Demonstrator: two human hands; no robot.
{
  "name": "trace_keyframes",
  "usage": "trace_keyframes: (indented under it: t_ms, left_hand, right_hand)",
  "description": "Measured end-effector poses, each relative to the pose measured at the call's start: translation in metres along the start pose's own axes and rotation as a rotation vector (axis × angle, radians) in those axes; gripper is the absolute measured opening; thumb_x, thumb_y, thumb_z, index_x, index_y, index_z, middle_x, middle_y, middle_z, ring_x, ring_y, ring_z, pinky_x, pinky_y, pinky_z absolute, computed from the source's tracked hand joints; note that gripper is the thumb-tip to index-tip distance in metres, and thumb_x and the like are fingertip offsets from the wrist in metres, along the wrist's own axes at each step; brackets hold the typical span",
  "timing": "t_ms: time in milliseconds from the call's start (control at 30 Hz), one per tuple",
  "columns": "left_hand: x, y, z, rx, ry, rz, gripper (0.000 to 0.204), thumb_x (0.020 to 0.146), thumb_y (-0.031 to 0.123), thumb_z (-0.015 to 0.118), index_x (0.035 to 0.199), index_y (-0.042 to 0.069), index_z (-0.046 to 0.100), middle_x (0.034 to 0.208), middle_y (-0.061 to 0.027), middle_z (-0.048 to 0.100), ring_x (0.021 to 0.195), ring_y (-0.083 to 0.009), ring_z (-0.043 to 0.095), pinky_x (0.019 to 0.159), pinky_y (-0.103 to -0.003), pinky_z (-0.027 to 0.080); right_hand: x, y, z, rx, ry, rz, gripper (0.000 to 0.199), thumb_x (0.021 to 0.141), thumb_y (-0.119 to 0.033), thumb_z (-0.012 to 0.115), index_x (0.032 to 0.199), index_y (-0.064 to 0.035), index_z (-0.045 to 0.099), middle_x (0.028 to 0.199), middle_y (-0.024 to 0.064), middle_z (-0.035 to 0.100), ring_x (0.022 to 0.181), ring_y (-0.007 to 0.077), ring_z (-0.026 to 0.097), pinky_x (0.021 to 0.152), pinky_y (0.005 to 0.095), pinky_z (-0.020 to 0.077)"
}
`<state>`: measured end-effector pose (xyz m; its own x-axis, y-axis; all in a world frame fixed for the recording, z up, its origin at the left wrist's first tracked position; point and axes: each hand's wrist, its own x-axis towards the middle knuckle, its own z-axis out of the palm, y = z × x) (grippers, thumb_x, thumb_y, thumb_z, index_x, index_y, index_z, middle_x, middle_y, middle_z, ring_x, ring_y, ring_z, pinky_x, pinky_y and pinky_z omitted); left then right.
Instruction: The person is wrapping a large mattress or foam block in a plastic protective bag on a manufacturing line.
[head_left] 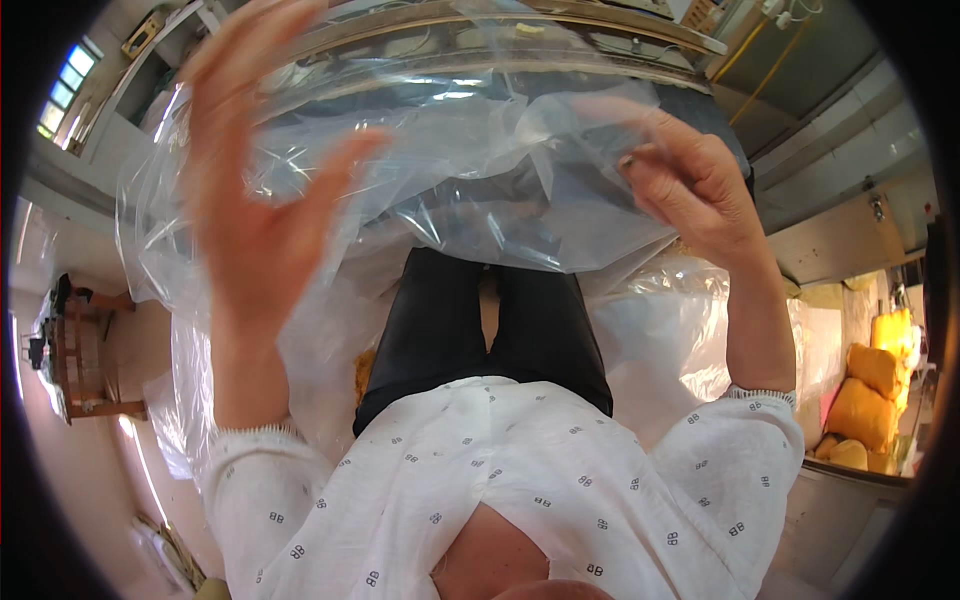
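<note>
A large, thin clear plastic sheet [500,215] is spread in crumpled folds in front of me, above my legs. I cannot tell whether it is a single layer or a bag. My left hand [255,215] is raised at the left, in front of the plastic and blurred by motion. Its thumb and fingers are spread apart, with nothing seen between them. On the right, my right hand [700,195] has its fingers curled and pinched on the plastic's edge. The index finger reaches out along the film, partly behind it.
More clear plastic [665,325] hangs or lies beside my legs. A dark worktop with wooden rails [620,30] runs across the far side. A wooden stool [90,350] stands at the left. Yellow bundles [868,390] are stacked at the right, near a wooden panel [840,240].
</note>
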<state>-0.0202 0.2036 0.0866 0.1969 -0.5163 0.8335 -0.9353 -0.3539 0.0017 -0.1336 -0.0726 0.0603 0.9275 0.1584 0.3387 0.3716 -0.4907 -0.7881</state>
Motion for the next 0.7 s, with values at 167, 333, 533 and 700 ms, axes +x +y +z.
trace_keyframes:
  t_ms: [167,333,533,700]
  left_hand:
    - [0.083,0.043,0.034,-0.282,-0.298,0.316,0.015,0.075,0.017,0.067,0.085,0.007,0.065,0.083,-0.0057,0.064,0.086,-0.0205,0.059,0.085,-0.037,0.039]
    - [0.081,0.017,0.098,-1.125,0.013,0.814,0.007,0.074,0.009,0.069,0.079,0.006,0.066,0.085,-0.0046,0.063,0.084,-0.0161,0.058,0.08,-0.031,0.037]
    - [0.065,0.045,0.054,-0.591,-0.367,-0.019,0.013,0.079,0.005,0.063,0.092,0.005,0.066,0.087,-0.0001,0.064,0.072,-0.0089,0.056,0.078,-0.025,0.04]
    - [0.091,0.069,0.032,-0.437,-0.717,-0.327,0.007,0.075,0.007,0.067,0.083,0.006,0.066,0.086,-0.0065,0.064,0.083,-0.0177,0.059,0.079,-0.03,0.038]
  right_hand:
    - [-0.006,-0.018,0.008,-0.003,0.007,0.1,0.03,0.082,-0.002,0.053,0.112,-0.0055,0.056,0.064,-0.0018,0.045,0.057,0.005,0.036,0.052,0.0192,0.0332]
    - [-0.021,-0.002,0.012,0.008,0.182,0.04,0.011,0.083,-0.008,0.059,0.092,-0.0023,0.061,0.07,-0.0042,0.049,0.061,0.0041,0.039,0.056,0.0175,0.0347]
    - [-0.027,0.002,0.009,0.042,0.294,-0.036,0.007,0.081,-0.008,0.062,0.085,-0.0031,0.062,0.07,-0.0056,0.053,0.06,-0.0002,0.04,0.053,0.0148,0.0315]
    - [-0.029,0.003,0.013,0.132,0.389,-0.084,0.008,0.081,-0.009,0.063,0.085,-0.0025,0.062,0.066,-0.0072,0.053,0.056,-0.0013,0.037,0.05,0.0148,0.03]
